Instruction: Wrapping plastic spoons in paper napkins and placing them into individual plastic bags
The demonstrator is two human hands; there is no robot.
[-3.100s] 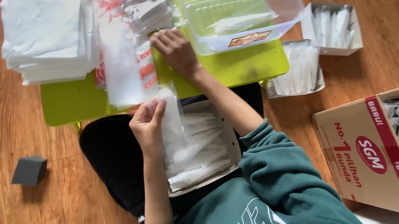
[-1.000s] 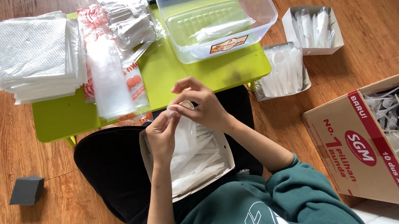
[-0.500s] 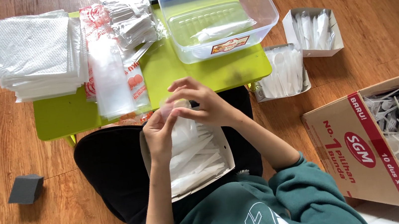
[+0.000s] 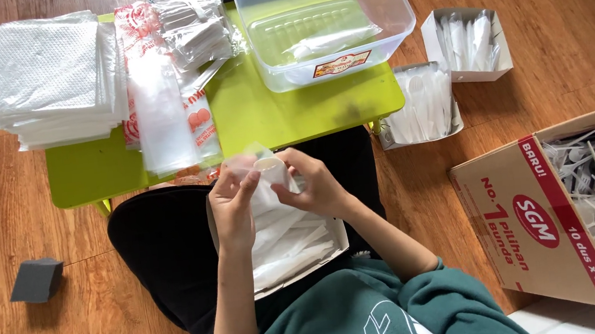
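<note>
Two hands meet over the lap: left hand (image 4: 231, 204) and right hand (image 4: 314, 185) both pinch a small clear plastic sleeve (image 4: 268, 172) w/ something white inside it (looks like a spoon bowl, hard to tell). Fingers are curled shut on the sleeve, thumbs on top. Step in hand, I judge: packing a white piece into its sleeve; next move calls for a steady grip on the sleeve mouth and pushing the piece fully in.

Just below the hands, an open flat box (image 4: 284, 243) of white bits rests on the lap. Ahead, the green surface (image 4: 284, 112) carries a stack of clear sleeves w/ red print (image 4: 164, 107), white napkins (image 4: 48, 76) at left, and a clear tub (image 4: 326, 22) w/ a red-and-yellow label on its front wall. Right, on the floor: two small white boxes (image 4: 466, 43) of white cutlery, and a brown carton w/ a red band (image 4: 543, 221) holding loose plastic forks and spoons.
</note>
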